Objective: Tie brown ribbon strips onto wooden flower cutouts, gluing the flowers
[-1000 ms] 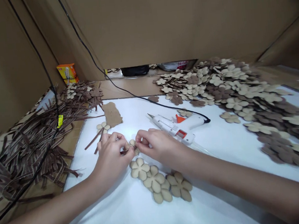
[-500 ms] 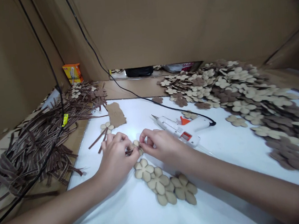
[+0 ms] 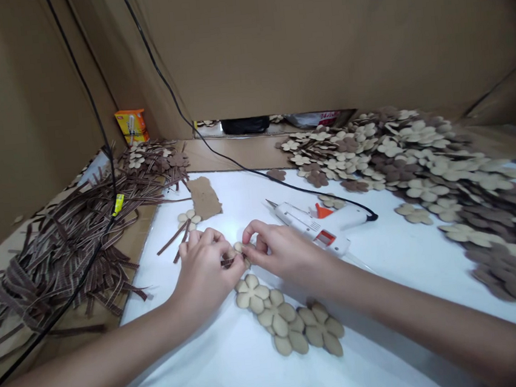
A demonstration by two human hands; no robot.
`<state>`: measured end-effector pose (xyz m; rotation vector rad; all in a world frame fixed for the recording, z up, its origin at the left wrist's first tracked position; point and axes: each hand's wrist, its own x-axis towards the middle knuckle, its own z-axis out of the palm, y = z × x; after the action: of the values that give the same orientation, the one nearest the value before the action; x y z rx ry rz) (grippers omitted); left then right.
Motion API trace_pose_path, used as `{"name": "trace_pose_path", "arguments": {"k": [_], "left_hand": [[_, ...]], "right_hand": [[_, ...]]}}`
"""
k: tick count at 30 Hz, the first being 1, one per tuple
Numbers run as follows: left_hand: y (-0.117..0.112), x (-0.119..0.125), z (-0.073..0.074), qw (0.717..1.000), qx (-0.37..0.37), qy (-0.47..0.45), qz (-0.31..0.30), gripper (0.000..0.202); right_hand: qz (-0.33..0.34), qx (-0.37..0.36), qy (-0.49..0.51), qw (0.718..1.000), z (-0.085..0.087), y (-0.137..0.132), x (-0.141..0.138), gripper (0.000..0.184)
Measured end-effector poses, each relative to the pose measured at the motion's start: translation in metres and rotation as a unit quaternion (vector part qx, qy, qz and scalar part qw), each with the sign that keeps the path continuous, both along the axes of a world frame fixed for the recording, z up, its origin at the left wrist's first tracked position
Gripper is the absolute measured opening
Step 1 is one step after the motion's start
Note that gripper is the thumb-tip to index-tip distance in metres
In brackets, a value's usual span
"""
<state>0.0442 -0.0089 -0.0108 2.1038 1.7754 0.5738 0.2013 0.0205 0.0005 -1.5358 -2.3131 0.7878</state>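
Note:
My left hand and my right hand meet over the white sheet, their fingertips pinching a short brown striped ribbon strip and a small beige flower cutout. The fingers hide most of both pieces. Just below my hands lie several larger beige wooden-looking flower cutouts, partly overlapping. A white glue gun with an orange stand lies on its side beyond my right hand, apart from it. Left of my left hand are two loose brown strips and a small flower cluster.
A large heap of beige and brown flower cutouts spreads along the right. A pile of striped ribbon strips fills the left. A brown scrap lies on the sheet, a black cable crosses behind, and cardboard walls surround the area.
The whole view has shifted slightly right and my hands appear a little further right in the frame. They still pinch the same small pieces, and nothing has visibly been let go.

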Motion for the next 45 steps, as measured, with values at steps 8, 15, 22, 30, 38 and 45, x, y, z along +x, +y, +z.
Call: {"name": "trace_pose_path", "arguments": {"k": [8, 15, 22, 30, 38, 45], "left_hand": [[-0.001, 0.000, -0.001, 1.000, 0.014, 0.002, 0.000, 0.027], [0.001, 0.001, -0.003, 1.000, 0.018, 0.008, 0.002, 0.027], [0.001, 0.001, -0.004, 1.000, 0.018, 0.001, 0.007, 0.025], [0.001, 0.001, -0.002, 1.000, 0.018, -0.008, 0.011, 0.025], [0.001, 0.001, -0.002, 1.000, 0.015, -0.015, 0.011, 0.024], [0.002, 0.000, -0.001, 1.000, 0.003, -0.026, 0.013, 0.024]], "right_hand": [[0.009, 0.014, 0.005, 1.000, -0.004, 0.002, 0.000, 0.007], [-0.009, 0.016, -0.004, 1.000, -0.003, 0.000, -0.003, 0.004], [0.005, -0.071, 0.019, 0.997, 0.004, 0.004, 0.001, 0.012], [-0.015, -0.071, -0.005, 0.997, 0.004, 0.004, -0.006, 0.007], [-0.016, -0.118, 0.022, 0.993, 0.002, 0.012, -0.003, 0.013], [-0.025, -0.097, 0.019, 0.995, 0.001, 0.009, -0.005, 0.011]]}}
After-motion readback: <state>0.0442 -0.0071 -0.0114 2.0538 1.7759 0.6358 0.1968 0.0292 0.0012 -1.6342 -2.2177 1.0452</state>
